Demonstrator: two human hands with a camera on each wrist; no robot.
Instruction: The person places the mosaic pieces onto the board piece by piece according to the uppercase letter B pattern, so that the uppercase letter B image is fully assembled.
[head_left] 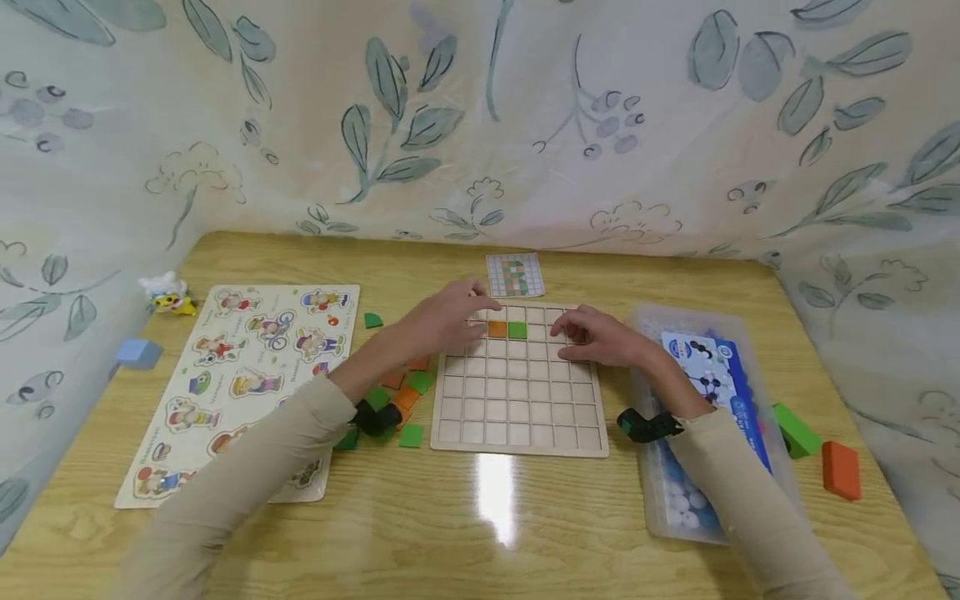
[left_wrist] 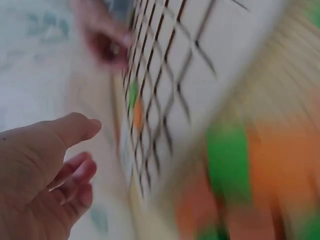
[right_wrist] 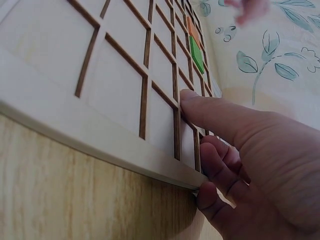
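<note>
A wooden grid board lies in the middle of the table. One orange tile and one green tile sit side by side in its second row. My left hand hovers over the board's top left corner, thumb apart from loosely curled fingers, nothing seen in it. My right hand holds the board's right side: one finger lies flat on the grid, the others curl against the edge. A pattern card lies behind the board.
Loose green and orange tiles lie left of the board, beside a figure peg puzzle. A clear plastic box stands at the right, with a green block and an orange block past it. A blue block sits far left.
</note>
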